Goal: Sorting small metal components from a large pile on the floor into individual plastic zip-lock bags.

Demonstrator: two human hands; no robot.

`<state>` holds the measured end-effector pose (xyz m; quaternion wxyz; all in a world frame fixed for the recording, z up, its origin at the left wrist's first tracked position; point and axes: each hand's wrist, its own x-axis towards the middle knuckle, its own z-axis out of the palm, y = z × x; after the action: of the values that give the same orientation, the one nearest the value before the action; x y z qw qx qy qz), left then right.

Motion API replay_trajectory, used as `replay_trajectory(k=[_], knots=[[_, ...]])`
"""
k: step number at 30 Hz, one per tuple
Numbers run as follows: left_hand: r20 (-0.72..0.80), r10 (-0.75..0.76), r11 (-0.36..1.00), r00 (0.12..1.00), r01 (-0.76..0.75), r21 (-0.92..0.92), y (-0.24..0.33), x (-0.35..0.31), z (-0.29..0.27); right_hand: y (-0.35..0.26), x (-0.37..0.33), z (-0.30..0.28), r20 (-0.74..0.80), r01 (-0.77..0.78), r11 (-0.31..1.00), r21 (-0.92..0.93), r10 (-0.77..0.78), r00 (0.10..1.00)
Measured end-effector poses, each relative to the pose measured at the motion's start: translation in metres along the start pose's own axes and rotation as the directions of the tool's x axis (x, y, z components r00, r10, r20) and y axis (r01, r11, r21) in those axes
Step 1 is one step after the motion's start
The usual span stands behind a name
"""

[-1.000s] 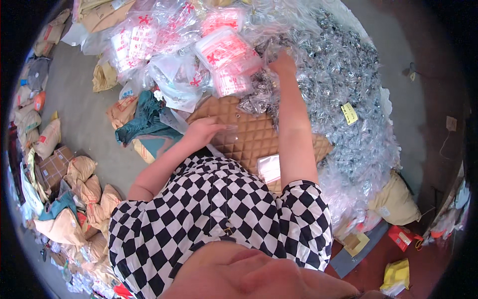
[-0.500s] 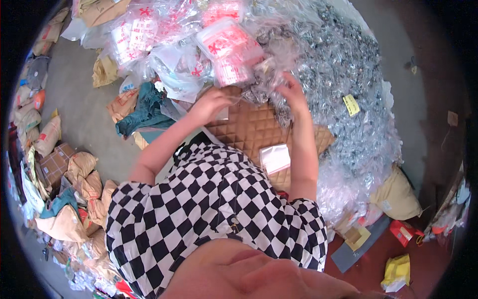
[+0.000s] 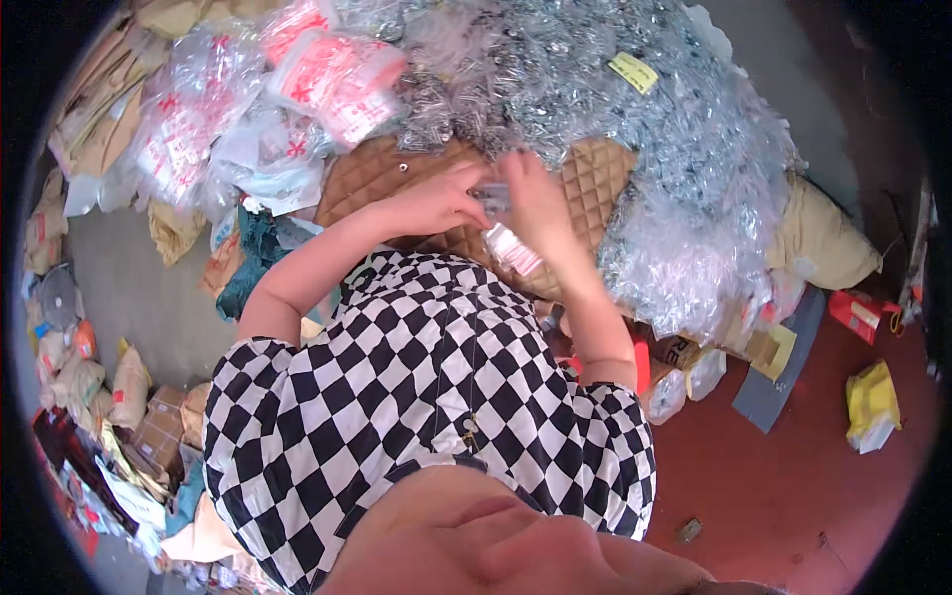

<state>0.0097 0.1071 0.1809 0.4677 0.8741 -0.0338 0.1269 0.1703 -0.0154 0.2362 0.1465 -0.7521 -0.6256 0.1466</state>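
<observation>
My left hand [image 3: 452, 198] is over a brown quilted mat [image 3: 382, 183], its fingers bent round the edge of a small clear plastic bag [image 3: 493, 201]. Close beside it on the right, my right hand [image 3: 534, 203] is smeared by motion, and its fingertips cannot be made out clearly. Just below the bag, a small stack of white and pink packets [image 3: 514, 250] lies on the mat, partly behind my right wrist. Beyond my hands rises a large heap of clear plastic packets [image 3: 555, 79] with small dark contents.
Large clear bags with red print [image 3: 332, 74] lie at the far left of the heap. A yellow label [image 3: 633, 72] rests on the packets. A beige sack [image 3: 823, 233] stands at right, and a yellow bag [image 3: 873, 402] on the red floor. Sacks and cartons [image 3: 159, 426] line the left.
My right hand has come back from the heap toward my left hand, over the mat. The view has shifted, so the heap and bags appear farther up and left.
</observation>
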Motion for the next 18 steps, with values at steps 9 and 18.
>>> replay_trajectory(k=[9,18], knots=[[0.027,0.009,0.995,1.0,-0.006,-0.101,0.002,-0.003,0.011,0.016,-0.048,-0.015,-0.319,0.129,0.857,0.498,0.043,0.947],[0.102,0.02,0.996,0.995,-0.012,-0.084,0.011,0.016,0.01,0.003,-0.043,0.005,-0.231,0.134,0.955,0.266,-0.072,0.97]])
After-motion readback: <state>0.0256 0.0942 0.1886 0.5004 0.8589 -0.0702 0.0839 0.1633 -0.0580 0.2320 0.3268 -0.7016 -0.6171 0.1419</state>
